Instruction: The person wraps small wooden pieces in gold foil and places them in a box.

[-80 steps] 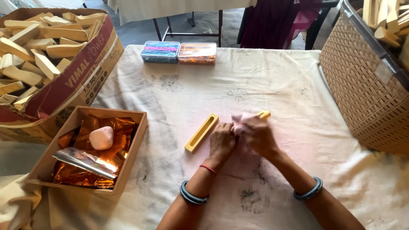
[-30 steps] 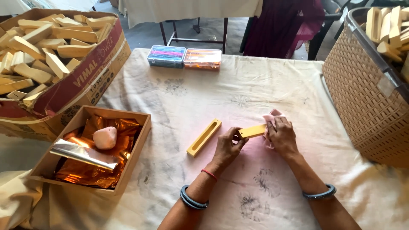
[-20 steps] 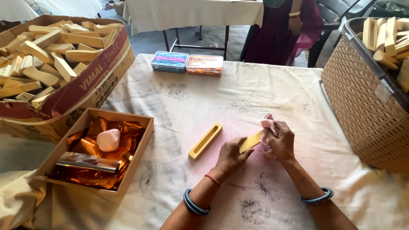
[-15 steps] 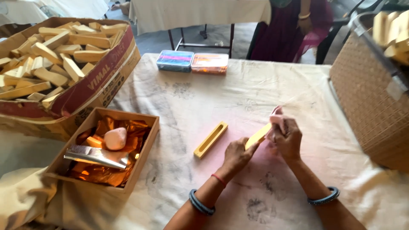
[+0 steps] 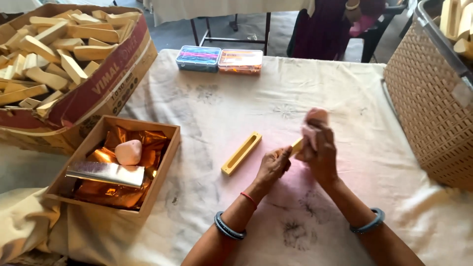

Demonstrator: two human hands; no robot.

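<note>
My left hand (image 5: 274, 165) grips the near end of a small yellow wooden piece (image 5: 297, 146). My right hand (image 5: 322, 153) presses a pink cloth (image 5: 313, 123) against that piece, covering most of it. Both hands hover just above the white tablecloth (image 5: 207, 118), right of centre. A second yellow slotted wooden piece (image 5: 241, 153) lies flat on the cloth, a little to the left of my left hand.
A small cardboard box (image 5: 165, 162) with orange foil, a silver sheet and a pink lump (image 5: 128, 151) sits at the left. A large carton (image 5: 106, 83) of wooden blocks is far left. Two plastic cases (image 5: 219, 58) lie at the back; a wicker basket (image 5: 428, 98) stands right.
The view has shifted. My hands moved slightly right, and the pink cloth now covers more of the yellow piece, which earlier stuck out between my hands.
</note>
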